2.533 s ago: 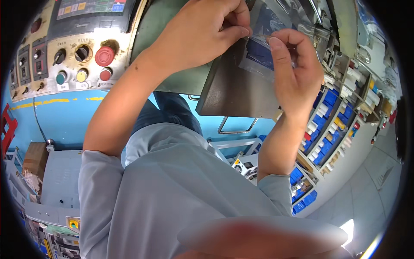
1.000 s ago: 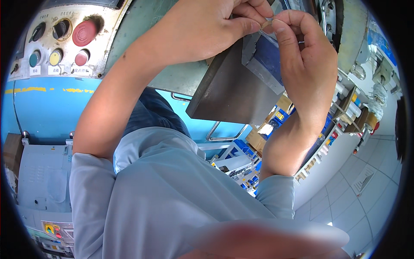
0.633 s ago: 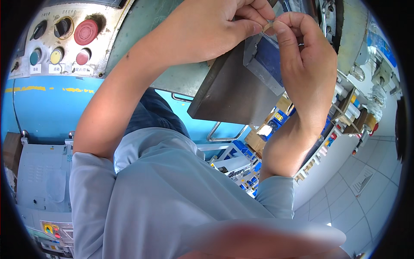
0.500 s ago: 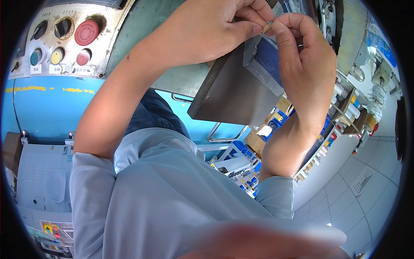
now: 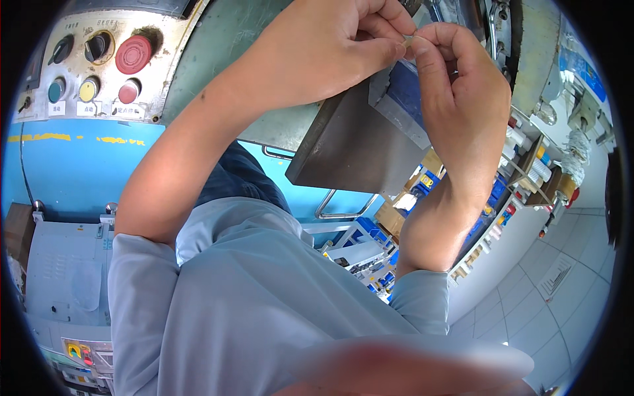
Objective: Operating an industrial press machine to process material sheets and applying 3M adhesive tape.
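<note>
Small pale piece [image 5: 409, 41], mostly hidden: was pinched between left hand [image 5: 340, 53] and right hand [image 5: 466, 86], fingertips together. Clear-edged blue sheet [image 5: 404, 89]: showed beneath.

On your ctrl panel [image 5: 153, 86], ref. the red mushroom btn [image 5: 134, 55]: white labels w/ dark chars [image 5: 57, 108] sit below-left, under the green btn [image 5: 57, 90] and yellow btn [image 5: 89, 88]; another's directly below, under the small red btn [image 5: 129, 92]. Tiny printed chars [image 5: 107, 24] upper-left, over the rotary sw [image 5: 97, 45].

Pale tiled floor [image 5: 518, 307] right, with vent [image 5: 557, 278]; blue panel [image 5: 79, 171] under control console [image 5: 109, 71]; grey cabinet [image 5: 66, 261] lower left.
</note>
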`<state>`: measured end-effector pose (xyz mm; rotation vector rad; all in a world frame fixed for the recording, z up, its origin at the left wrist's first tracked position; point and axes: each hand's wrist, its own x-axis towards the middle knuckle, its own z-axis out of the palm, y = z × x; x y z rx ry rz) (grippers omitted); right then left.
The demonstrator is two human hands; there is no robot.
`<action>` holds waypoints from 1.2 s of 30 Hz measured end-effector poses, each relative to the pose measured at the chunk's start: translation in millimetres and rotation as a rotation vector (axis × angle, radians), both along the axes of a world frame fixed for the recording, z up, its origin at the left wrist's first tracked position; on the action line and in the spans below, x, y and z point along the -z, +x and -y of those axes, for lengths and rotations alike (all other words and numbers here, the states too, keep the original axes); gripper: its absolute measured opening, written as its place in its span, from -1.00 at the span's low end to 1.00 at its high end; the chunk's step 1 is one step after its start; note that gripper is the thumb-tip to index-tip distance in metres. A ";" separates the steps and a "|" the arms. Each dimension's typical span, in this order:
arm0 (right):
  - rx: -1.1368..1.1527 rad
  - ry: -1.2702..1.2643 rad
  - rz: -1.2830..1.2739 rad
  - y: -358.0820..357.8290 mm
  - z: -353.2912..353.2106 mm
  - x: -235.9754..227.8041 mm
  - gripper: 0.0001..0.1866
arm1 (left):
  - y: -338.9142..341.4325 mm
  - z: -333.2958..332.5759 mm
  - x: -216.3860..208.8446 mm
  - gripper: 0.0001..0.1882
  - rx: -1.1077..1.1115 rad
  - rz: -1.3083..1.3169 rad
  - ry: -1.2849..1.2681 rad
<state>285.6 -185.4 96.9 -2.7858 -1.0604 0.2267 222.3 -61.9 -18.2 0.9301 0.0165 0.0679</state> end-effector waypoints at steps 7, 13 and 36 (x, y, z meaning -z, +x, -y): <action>0.012 0.016 0.033 -4.9 -4.9 -0.8 -0.90 | -2.7 -3.9 -9.3 -0.84 -0.023 -0.044 0.111; -0.156 0.049 0.159 3.8 10.6 6.4 -0.89 | -3.9 -4.9 -16.5 -0.83 -0.027 -0.063 0.125; 0.201 0.282 -0.273 -8.6 38.1 -0.9 -0.88 | 0.1 13.2 -6.2 -0.85 -0.173 0.040 0.458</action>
